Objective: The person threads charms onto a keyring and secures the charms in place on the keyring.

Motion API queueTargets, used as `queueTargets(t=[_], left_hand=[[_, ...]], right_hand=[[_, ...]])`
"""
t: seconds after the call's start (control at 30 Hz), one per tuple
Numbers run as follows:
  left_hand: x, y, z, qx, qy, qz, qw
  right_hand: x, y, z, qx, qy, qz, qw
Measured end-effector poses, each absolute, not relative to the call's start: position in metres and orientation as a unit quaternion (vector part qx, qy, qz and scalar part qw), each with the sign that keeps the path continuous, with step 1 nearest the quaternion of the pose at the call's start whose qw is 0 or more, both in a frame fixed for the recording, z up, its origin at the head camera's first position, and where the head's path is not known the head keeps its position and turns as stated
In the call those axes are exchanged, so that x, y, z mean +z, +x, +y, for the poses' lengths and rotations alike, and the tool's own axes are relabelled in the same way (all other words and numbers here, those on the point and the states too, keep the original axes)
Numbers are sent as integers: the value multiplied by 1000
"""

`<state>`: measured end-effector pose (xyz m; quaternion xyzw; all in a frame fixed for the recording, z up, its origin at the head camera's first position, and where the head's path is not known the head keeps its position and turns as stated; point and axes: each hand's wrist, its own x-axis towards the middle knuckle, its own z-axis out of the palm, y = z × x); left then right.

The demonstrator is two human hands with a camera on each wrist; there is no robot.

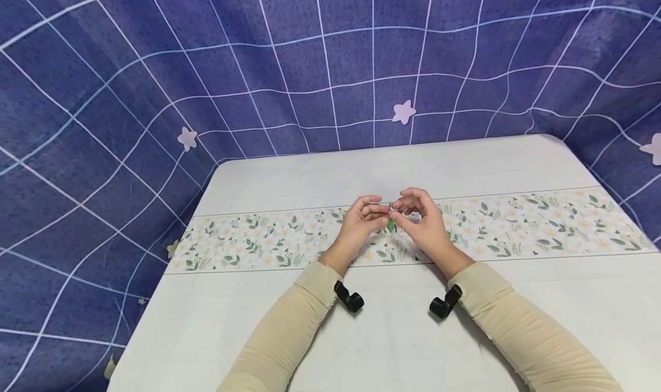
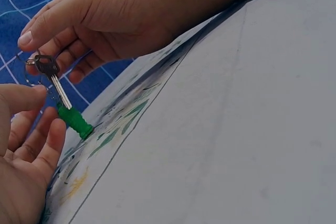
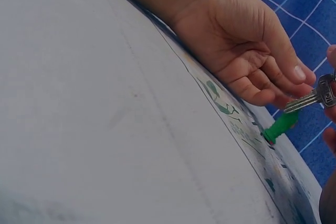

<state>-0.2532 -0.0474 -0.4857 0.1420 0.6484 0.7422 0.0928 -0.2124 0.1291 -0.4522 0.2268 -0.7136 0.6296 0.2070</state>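
Observation:
Both hands meet over the table, working on a metal key ring (image 2: 29,72). A silver key with a dark head (image 2: 48,66) hangs from it. Below, a green bottle-shaped charm (image 2: 76,121) dangles on a short chain. My left hand (image 1: 360,222) pinches the lower side of the ring near the chain, thumb against fingers. My right hand (image 1: 424,222) holds the ring's upper side near the key head between thumb and fingertips. In the right wrist view the key (image 3: 312,97) points towards the left hand (image 3: 236,40). Fingers partly hide the ring.
A white tablecloth (image 1: 392,323) with a floral band (image 1: 248,243) covers the table. Behind and to the sides hangs a blue checked curtain (image 1: 289,70) with star shapes. Black camera mounts (image 1: 349,297) sit at the wrists.

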Motion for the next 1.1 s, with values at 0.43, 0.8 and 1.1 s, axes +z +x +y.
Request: queueTargets(t=[0.43, 0.8, 1.1], left_hand=[[-487, -253, -46, 689, 162, 699, 99], [-486, -252, -47, 676, 173, 708, 110], [-488, -253, -47, 666, 170, 721, 92]], right_hand=[[-450, -215, 132, 630, 248, -700, 225], [-446, -213, 130, 642, 254, -692, 210], [-448, -215, 131, 652, 264, -678, 213]])
